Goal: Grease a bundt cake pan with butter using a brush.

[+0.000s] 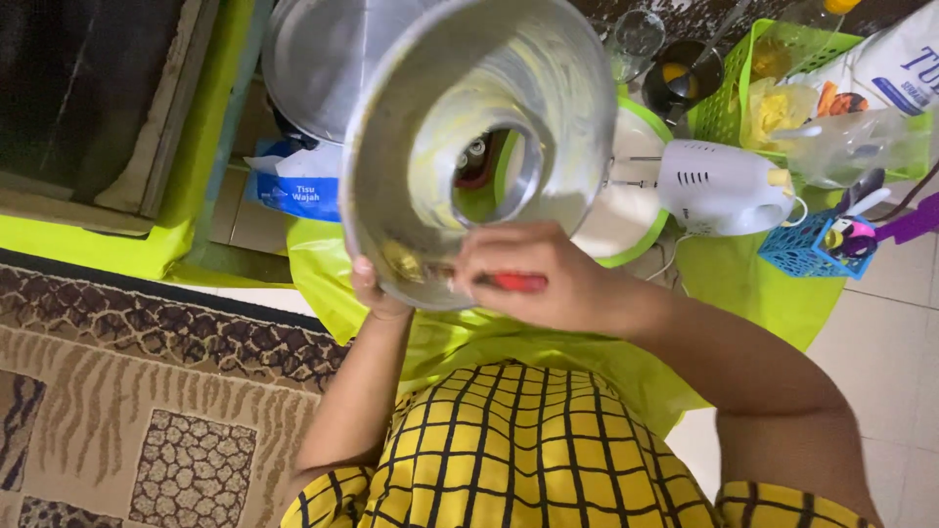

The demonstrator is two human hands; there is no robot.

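A metal tube cake pan is held up close to the camera, tilted so its inside faces me, smeared with yellowish grease. My left hand grips its lower left rim from underneath. My right hand is at the lower rim, shut on a red-handled brush whose tip touches the inner wall of the pan.
A white hand mixer rests on a white bowl with a green rim. A green basket, a small blue basket, a tissue pack and a large metal bowl lie on a yellow-green sheet. A patterned rug covers the floor at left.
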